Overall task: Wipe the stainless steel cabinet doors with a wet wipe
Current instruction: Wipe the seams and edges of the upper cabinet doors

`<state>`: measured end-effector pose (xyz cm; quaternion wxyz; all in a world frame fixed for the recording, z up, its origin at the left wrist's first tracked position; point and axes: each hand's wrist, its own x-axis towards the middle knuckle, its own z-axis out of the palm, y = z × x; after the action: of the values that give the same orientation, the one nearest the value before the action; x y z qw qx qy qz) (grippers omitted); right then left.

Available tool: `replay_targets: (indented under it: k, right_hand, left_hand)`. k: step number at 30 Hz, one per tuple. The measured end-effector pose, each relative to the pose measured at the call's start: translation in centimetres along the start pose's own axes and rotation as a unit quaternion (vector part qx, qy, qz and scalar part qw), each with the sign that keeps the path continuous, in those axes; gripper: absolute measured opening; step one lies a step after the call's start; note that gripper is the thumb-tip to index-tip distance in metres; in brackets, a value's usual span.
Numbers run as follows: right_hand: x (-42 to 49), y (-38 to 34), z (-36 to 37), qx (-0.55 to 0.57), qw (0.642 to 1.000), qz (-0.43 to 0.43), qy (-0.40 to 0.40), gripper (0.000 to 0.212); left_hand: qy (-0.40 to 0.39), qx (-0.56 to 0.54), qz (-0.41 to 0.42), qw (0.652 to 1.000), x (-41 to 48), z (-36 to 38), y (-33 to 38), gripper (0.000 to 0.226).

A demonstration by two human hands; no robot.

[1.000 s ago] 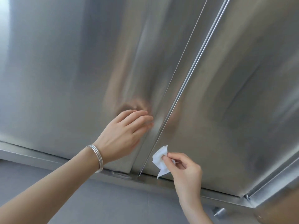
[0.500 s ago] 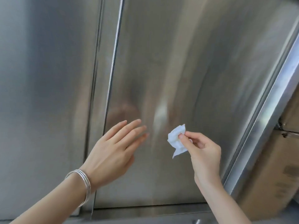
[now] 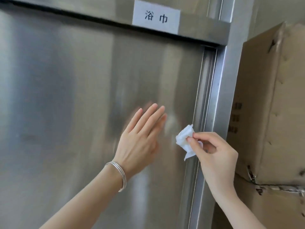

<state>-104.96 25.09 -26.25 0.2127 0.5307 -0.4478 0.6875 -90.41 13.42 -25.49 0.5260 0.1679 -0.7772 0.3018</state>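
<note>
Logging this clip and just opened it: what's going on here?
A person faces a steel door. The right hand pinches a crumpled white wipe at the door's right edge, beside the frame; whether it touches the metal is unclear. The left hand, fingers straight, is held flat at the door, slightly blurred. A label sits above, and a box stands to the right.

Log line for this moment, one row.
left hand: open, by cabinet door | right hand: pinches wet wipe near door's right edge
</note>
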Motion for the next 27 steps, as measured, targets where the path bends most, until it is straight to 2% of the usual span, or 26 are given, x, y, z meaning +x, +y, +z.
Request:
replay_targets:
  k: [4,9,11,23,27]
  right_hand:
    - [5.3,0.2,-1.4,0.048,0.998,-0.019,0.028,0.020]
    - [8.6,-0.2,-0.6,0.137,0.988,-0.040,0.056,0.015]
    - [9.8,-0.2,-0.3,0.146,0.987,-0.041,0.043,0.013]
    - [12.2,0.0,0.2,0.051,0.989,-0.141,0.016,0.006]
    - [12.2,1.0,0.3,-0.014,0.973,-0.227,0.048,0.008]
  left_hand:
    - [-0.025,0.028,-0.015,0.999,5.6,0.2,1.6,0.070]
    - [-0.125,0.084,-0.042,0.988,8.4,-0.7,0.7,0.118]
    - [-0.140,0.100,-0.031,0.985,8.4,-1.1,-0.1,0.126]
    - [-0.192,0.127,-0.012,0.973,9.1,-2.8,-1.4,0.126]
    - [-0.201,0.157,-0.003,0.967,9.2,-3.5,-1.5,0.124]
